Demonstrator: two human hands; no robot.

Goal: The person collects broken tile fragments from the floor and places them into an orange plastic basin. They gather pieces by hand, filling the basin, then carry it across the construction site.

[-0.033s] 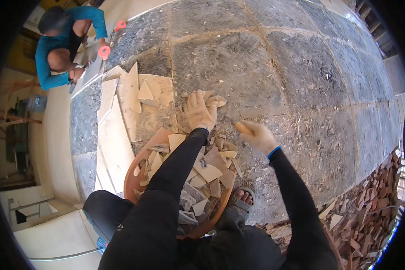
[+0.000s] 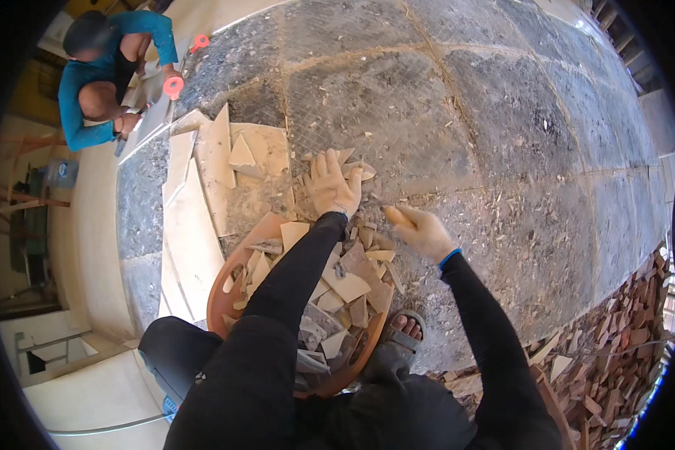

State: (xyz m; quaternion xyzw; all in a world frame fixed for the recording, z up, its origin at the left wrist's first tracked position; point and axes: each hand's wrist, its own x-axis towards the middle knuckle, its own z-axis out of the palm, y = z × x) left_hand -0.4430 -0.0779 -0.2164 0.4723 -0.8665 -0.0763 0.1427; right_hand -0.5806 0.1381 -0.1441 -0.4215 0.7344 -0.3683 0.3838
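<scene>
My left hand (image 2: 329,186), in a pale work glove, lies flat with its fingers spread over broken tile shards on the dusty floor. A few shards (image 2: 361,169) poke out beside its fingers. To the right, my gloved right hand (image 2: 426,235) is closed round a yellowish, handle-like thing (image 2: 399,217); whatever lies beyond its tip is too blurred to make out. Under my left forearm stands an orange-brown tub (image 2: 219,294), heaped with broken tile pieces (image 2: 346,287). My forearm hides part of the heap.
Large cream tile pieces (image 2: 191,236) lie on the floor left of the tub. At the far left a person (image 2: 90,86) in a teal top crouches, holding a pink-red round tool (image 2: 173,86). A pile of reddish-brown fragments (image 2: 604,367) covers the lower right.
My right hand has shifted slightly left, nearer my left hand. My left hand stays flat in the same place.
</scene>
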